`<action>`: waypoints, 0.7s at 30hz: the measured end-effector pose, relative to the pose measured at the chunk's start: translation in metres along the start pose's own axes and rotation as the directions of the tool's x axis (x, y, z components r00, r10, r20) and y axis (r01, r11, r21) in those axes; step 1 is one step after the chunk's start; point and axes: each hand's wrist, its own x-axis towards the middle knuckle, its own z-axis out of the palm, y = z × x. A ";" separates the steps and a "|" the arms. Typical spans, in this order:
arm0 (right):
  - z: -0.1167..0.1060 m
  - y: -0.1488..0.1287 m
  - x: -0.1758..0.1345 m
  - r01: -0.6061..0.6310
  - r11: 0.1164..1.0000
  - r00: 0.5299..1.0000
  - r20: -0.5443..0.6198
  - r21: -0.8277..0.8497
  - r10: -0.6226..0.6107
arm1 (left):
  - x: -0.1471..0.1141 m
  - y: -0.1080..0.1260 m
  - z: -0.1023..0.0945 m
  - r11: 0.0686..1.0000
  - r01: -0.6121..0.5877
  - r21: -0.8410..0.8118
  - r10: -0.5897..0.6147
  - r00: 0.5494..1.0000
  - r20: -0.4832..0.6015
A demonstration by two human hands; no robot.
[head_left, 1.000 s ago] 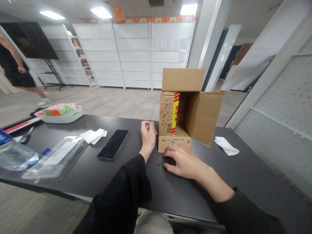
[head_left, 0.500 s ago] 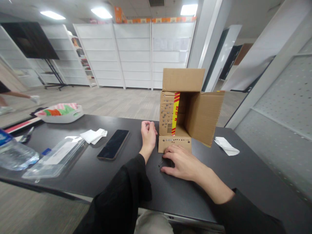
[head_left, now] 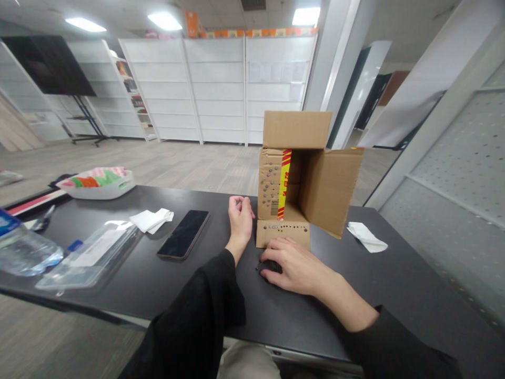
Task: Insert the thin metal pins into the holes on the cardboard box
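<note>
An open cardboard box (head_left: pixel 270 184) stands on the dark table, with several round grey metal heads in its front left panel. Its lower flap (head_left: pixel 283 239) carries a row of heads and small holes. Just left of the box, my left hand (head_left: pixel 240 221) is raised with the fingers curled closed; what they hold, if anything, is hidden. In front of the flap, my right hand (head_left: pixel 290 263) rests low on the table. Its thumb and bent fingers close around a small dark screw (head_left: pixel 258 268), of which only the end shows.
To the left lie a phone (head_left: pixel 183 234), folded tissues (head_left: pixel 152 220), a clear plastic case (head_left: pixel 92 258) and a water bottle (head_left: pixel 26 247). Behind them stands a white basket (head_left: pixel 98 190). Another tissue (head_left: pixel 366 237) lies right of the box, near a partition (head_left: pixel 453 179).
My right thumb and fingers have drawn closer together around the small screw, which now shows less. My left hand stays in place. A passer-by's legs have left the far left.
</note>
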 end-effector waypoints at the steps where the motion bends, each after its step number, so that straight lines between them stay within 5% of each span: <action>1: 0.000 0.000 0.000 0.005 1.000 1.000 -0.003 0.004 -0.005 | 0.000 0.000 0.000 1.000 0.000 0.001 0.000 1.000 -0.001; 21: 0.001 0.003 -0.002 0.034 0.998 0.999 -0.032 0.048 -0.032 | 0.001 0.000 0.000 1.000 0.000 -0.007 0.000 1.000 0.000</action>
